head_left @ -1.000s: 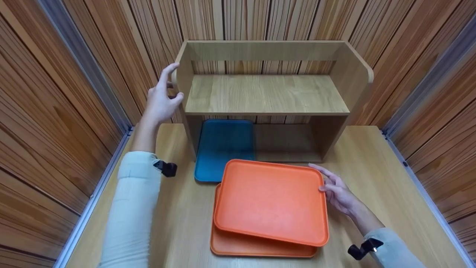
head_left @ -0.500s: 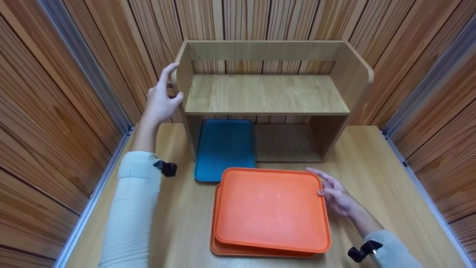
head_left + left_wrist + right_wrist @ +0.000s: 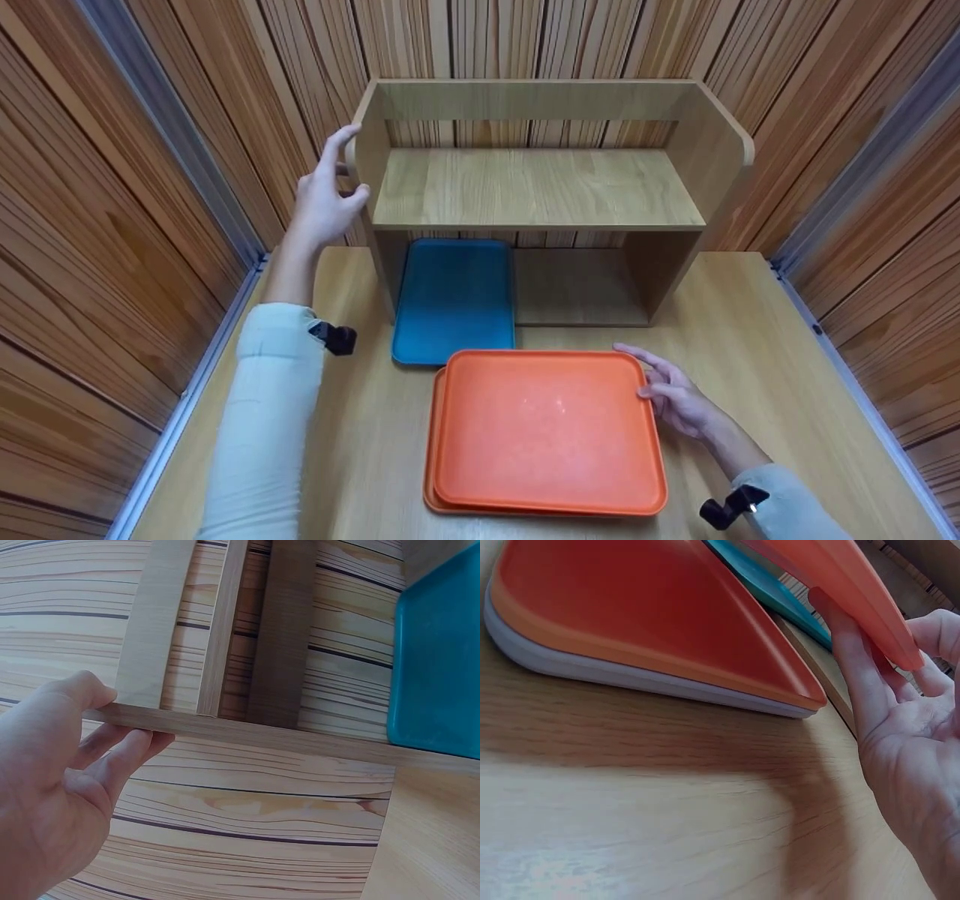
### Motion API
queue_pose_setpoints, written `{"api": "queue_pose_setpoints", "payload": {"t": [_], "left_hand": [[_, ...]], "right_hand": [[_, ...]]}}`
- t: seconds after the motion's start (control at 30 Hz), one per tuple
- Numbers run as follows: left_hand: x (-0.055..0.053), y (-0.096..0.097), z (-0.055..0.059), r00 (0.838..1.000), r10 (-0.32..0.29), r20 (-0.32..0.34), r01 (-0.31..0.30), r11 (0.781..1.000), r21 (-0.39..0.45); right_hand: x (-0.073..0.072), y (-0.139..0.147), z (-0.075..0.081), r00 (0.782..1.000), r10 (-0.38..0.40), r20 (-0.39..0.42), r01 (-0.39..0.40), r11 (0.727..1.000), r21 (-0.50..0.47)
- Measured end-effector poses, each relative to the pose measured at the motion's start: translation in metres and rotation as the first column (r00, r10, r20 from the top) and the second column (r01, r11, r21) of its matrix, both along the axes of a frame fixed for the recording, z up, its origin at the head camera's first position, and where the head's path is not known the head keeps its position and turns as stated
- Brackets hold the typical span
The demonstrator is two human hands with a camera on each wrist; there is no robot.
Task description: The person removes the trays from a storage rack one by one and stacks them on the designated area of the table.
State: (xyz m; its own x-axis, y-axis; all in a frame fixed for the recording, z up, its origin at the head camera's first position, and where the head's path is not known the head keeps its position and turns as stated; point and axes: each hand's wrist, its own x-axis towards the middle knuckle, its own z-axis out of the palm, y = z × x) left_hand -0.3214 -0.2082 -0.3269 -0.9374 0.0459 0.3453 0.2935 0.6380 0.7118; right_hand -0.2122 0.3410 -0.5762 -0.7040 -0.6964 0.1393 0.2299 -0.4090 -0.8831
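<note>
At the back left, my left hand (image 3: 326,196) grips the upright side panel of a wooden desktop shelf (image 3: 540,189). In the left wrist view the thumb lies on one face of that panel (image 3: 262,736), the fingers on the other. My right hand (image 3: 681,397) pinches an orange tray (image 3: 551,431) at its right edge, thumb on the rim and fingers beneath. The right wrist view has this tray raised above a second orange tray (image 3: 652,600), which rests on a pale tray (image 3: 630,681) on the table. From the head, only the lower orange tray's left strip shows.
A blue tray (image 3: 454,307) lies in the left of the shelf's lower compartment, its front end sticking out onto the table (image 3: 750,352). Wood-panelled walls (image 3: 112,225) enclose the back and both sides.
The held orange tray has come down toward the front and turned to line up more closely with the tray below. My right hand moved slightly with it; my left hand has stayed put.
</note>
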Motion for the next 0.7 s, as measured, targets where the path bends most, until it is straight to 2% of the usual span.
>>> {"api": "queue_pose_setpoints", "payload": {"t": [0.17, 0.3, 0.57, 0.7], "left_hand": [[0.0003, 0.0002, 0.0009, 1.000, -0.002, -0.004, 0.002, 1.000, 0.003], [-0.0008, 0.0006, 0.0004, 1.000, -0.001, -0.003, 0.001, 1.000, 0.006], [-0.0013, 0.0002, -0.0010, 1.000, 0.003, 0.013, -0.004, 1.000, 0.019], [-0.0014, -0.0003, -0.0012, 1.000, -0.003, 0.006, 0.003, 1.000, 0.013]], "right_hand": [[0.0001, -0.0021, -0.0044, 1.000, -0.010, -0.003, 0.010, 0.999, 0.035], [0.0008, -0.0018, -0.0061, 1.000, 0.010, 0.014, -0.011, 0.999, 0.042], [0.0027, -0.0031, -0.0062, 0.998, -0.004, 0.063, -0.003, 0.994, 0.113], [0.0026, -0.0046, -0.0094, 0.998, 0.003, 0.071, -0.011, 0.993, 0.116]]}}
